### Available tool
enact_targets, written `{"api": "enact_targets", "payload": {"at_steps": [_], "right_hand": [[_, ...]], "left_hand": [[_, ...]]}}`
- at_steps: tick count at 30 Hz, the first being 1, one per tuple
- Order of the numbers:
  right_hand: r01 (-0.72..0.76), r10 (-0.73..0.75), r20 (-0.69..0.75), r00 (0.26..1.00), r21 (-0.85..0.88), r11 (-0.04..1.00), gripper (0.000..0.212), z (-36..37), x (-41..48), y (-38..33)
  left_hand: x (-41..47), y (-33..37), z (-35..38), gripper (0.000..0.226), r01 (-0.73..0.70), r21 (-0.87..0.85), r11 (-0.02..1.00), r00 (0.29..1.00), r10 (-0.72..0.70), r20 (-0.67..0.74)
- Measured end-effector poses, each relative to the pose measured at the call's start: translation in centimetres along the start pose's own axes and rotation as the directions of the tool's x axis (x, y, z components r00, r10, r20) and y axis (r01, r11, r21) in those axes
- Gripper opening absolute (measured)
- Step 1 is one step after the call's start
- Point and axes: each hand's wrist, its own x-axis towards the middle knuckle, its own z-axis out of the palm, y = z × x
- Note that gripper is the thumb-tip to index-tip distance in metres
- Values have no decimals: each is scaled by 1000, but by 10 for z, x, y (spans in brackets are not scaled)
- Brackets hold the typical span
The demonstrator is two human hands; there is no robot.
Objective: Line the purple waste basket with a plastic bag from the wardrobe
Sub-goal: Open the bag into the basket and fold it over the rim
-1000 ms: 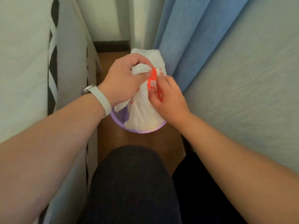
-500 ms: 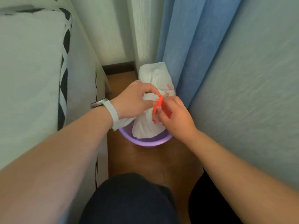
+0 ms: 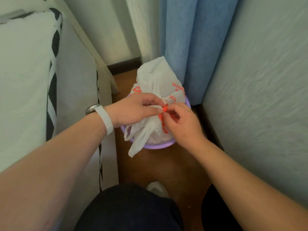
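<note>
A white plastic bag with red print (image 3: 155,77) bulges up out of the purple waste basket (image 3: 160,145), which stands on the wooden floor in a narrow gap. My left hand (image 3: 135,110), with a white watch band on the wrist, pinches the bag's crumpled top edge from the left. My right hand (image 3: 180,122) pinches the same edge from the right, fingertips almost meeting the left ones over the basket's mouth. One loose handle of the bag hangs over the basket's near rim. Most of the basket is hidden under the bag and my hands.
A bed with a white cover and black-and-white trim (image 3: 55,80) runs along the left. A blue curtain (image 3: 188,47) hangs behind the basket and a pale wall (image 3: 258,97) closes the right side. My dark-clothed knees (image 3: 133,209) fill the bottom, with a white shoe tip (image 3: 157,189) on the floor.
The bag has sunk lower into the basket and spread out. A handle now droops over the near rim. Both hands have moved down and stay pinching the bag's edge.
</note>
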Motion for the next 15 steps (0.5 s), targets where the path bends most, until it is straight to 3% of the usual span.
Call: {"api": "enact_targets", "payload": {"at_steps": [4, 10, 15], "right_hand": [[27, -26, 9, 1000, -68, 997, 8, -5, 1, 2], [28, -37, -54, 998, -160, 987, 11, -18, 0, 20], [-156, 128, -182, 975, -148, 977, 14, -37, 4, 38]], "left_hand": [[0, 4, -2, 11, 6, 7, 1000, 998, -6, -62], [0, 5, -10, 10, 27, 203, 979, 967, 26, -253], [0, 2, -26, 16, 42, 252, 967, 907, 68, -415]]}}
